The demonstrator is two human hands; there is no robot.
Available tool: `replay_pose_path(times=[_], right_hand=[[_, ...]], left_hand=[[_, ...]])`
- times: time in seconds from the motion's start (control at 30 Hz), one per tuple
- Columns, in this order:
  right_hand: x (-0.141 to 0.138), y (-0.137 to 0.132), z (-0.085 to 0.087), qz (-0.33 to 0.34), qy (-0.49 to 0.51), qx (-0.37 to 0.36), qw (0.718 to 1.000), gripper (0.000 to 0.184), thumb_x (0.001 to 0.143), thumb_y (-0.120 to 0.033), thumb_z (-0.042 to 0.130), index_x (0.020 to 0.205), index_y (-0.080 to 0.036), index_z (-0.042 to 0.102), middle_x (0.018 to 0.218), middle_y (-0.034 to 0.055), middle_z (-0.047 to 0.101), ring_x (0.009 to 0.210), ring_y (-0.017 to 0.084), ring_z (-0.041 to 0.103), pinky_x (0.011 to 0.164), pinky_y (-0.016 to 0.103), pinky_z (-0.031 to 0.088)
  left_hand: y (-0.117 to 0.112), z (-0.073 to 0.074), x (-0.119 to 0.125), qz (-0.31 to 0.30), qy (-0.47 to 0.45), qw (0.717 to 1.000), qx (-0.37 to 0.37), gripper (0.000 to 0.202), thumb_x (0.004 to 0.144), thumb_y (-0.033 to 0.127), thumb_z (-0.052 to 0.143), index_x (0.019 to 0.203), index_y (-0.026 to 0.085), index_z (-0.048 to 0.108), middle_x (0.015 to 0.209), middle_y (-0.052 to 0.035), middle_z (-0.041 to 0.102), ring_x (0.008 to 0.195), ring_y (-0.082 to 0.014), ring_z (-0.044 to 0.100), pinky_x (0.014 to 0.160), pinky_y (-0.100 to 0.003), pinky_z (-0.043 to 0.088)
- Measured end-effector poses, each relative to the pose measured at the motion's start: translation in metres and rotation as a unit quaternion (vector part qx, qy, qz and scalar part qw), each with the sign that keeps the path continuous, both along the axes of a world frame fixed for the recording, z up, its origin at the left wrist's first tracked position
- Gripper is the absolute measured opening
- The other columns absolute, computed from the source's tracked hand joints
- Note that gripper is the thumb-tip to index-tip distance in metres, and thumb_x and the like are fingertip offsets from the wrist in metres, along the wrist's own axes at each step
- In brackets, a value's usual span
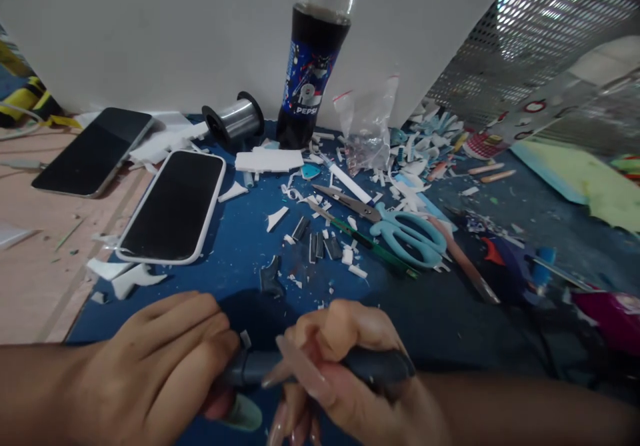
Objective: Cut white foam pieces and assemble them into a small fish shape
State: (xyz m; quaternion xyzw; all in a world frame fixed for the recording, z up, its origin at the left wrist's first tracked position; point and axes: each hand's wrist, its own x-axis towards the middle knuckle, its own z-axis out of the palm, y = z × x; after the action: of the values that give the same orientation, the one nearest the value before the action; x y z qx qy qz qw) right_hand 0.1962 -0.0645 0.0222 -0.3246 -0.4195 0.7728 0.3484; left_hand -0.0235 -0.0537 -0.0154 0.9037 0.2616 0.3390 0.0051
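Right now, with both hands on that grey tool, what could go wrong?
The left hand and right hand grip the grey tool close together; a slip might hurt the fingers. The scissors lie just ahead among scraps, blades bare. A knock could tip the Pepsi bottle toward the white-cased phone.

phone (pixel 173 206) L, scissors (pixel 407 236) R, bottle (pixel 310 79) behind

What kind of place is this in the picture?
Probably a hobby or craft desk: a blue mat littered with white scraps, light blue scissors, and the left hand and right hand gripping a grey tool.
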Motion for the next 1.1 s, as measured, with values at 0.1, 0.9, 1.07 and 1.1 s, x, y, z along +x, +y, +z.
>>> replay_pose_path(times=[0.1, 0.9, 1.07, 1.1], right_hand=[[0.0, 0.006, 0.002, 0.001, 0.01, -0.042, 0.999, 0.043, 0.086, -0.055, 0.061, 0.074, -0.022, 0.037, 0.065, -0.0034, 0.06, 0.046, 0.003, 0.053, 0.045, 0.014, 0.044], [0.075, 0.118, 0.037, 0.093, -0.606, 0.617, 0.494, 0.047, 0.096, -0.011, 0.037, 0.141, -0.018, 0.049, 0.127, 0.0157, 0.058, 0.115, 0.032, 0.052, 0.094, 0.052, 0.046], [0.041, 0.085, 0.043, 0.002, -0.507, 0.387, 0.77, 0.03, 0.093, -0.037, 0.053, 0.116, -0.019, 0.062, 0.111, 0.0102, 0.066, 0.093, 0.022, 0.064, 0.074, 0.036, 0.057], [0.035, 0.078, 0.042, 0.013, -0.476, 0.32, 0.819, 0.028, 0.091, -0.038, 0.057, 0.112, -0.019, 0.062, 0.11, 0.0099, 0.067, 0.093, 0.021, 0.065, 0.073, 0.034, 0.057]], left_hand=[[0.006, 0.003, 0.002, -0.012, 0.046, 0.994, 0.094, 0.021, 0.092, 0.012, 0.044, 0.085, 0.016, 0.063, 0.073, -0.005, 0.063, 0.068, -0.0198, 0.059, 0.062, -0.035, 0.053], [0.045, -0.01, 0.021, 0.059, -0.012, 0.983, -0.173, 0.047, 0.095, 0.045, 0.05, 0.13, 0.018, 0.033, 0.106, -0.0105, 0.056, 0.09, -0.0227, 0.059, 0.073, -0.037, 0.057], [0.044, -0.002, 0.021, 0.091, -0.075, 0.984, -0.137, 0.036, 0.091, 0.048, 0.058, 0.112, 0.02, 0.049, 0.092, -0.0054, 0.06, 0.079, -0.0203, 0.062, 0.065, -0.033, 0.056], [0.043, -0.001, 0.021, 0.092, -0.093, 0.984, -0.118, 0.034, 0.089, 0.047, 0.061, 0.109, 0.021, 0.05, 0.089, -0.0045, 0.062, 0.078, -0.02, 0.062, 0.063, -0.032, 0.056]])
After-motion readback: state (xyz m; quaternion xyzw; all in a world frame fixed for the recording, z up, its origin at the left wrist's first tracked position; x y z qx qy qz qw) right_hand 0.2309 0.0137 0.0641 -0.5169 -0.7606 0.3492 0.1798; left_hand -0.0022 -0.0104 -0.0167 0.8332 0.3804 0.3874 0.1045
